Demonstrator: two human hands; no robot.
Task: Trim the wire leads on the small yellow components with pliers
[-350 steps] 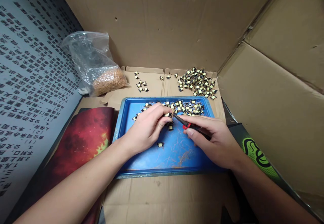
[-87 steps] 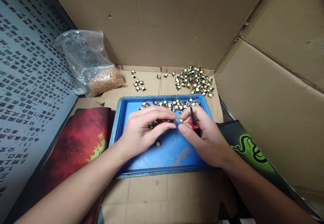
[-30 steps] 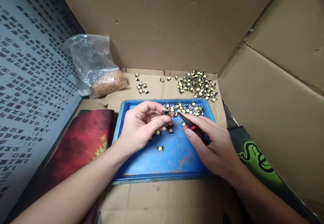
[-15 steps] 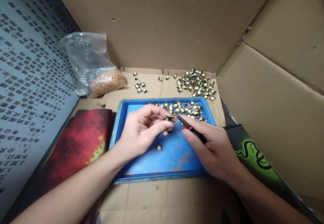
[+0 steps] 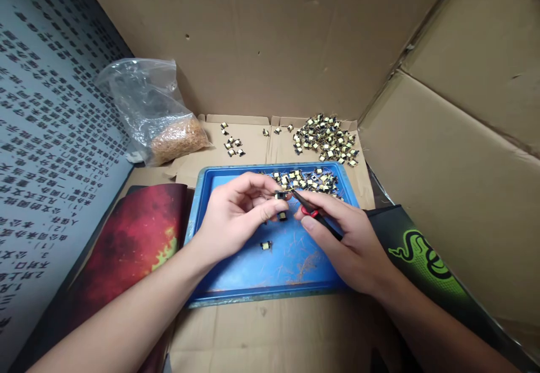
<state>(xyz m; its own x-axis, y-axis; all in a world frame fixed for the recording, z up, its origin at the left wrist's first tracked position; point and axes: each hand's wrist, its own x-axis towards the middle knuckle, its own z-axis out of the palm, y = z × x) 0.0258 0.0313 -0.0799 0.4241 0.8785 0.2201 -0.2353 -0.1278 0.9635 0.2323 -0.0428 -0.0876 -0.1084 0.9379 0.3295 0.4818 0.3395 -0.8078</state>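
My left hand (image 5: 238, 215) pinches a small yellow-and-black wound component (image 5: 280, 195) between thumb and fingers above a blue tray (image 5: 236, 277). My right hand (image 5: 343, 238) grips small black cutters with a red joint (image 5: 311, 211); their tip touches the component. A loose component (image 5: 265, 245) lies on the tray below my left hand, another (image 5: 282, 215) just under the held one. More components (image 5: 307, 180) are heaped along the tray's far edge, with cut copper wire bits (image 5: 306, 260) scattered on its floor.
A large pile of components (image 5: 325, 139) and a small cluster (image 5: 231, 143) lie on cardboard behind the tray. A clear plastic bag with copper wire scraps (image 5: 158, 117) stands at back left. Cardboard walls (image 5: 442, 153) enclose the area; a red mat (image 5: 135, 232) lies left, a black-green mat (image 5: 417, 255) right.
My left hand lifted one component off the tray and holds it; my right hand brought the cutters' tip to it. Over the last half second the hands barely moved.
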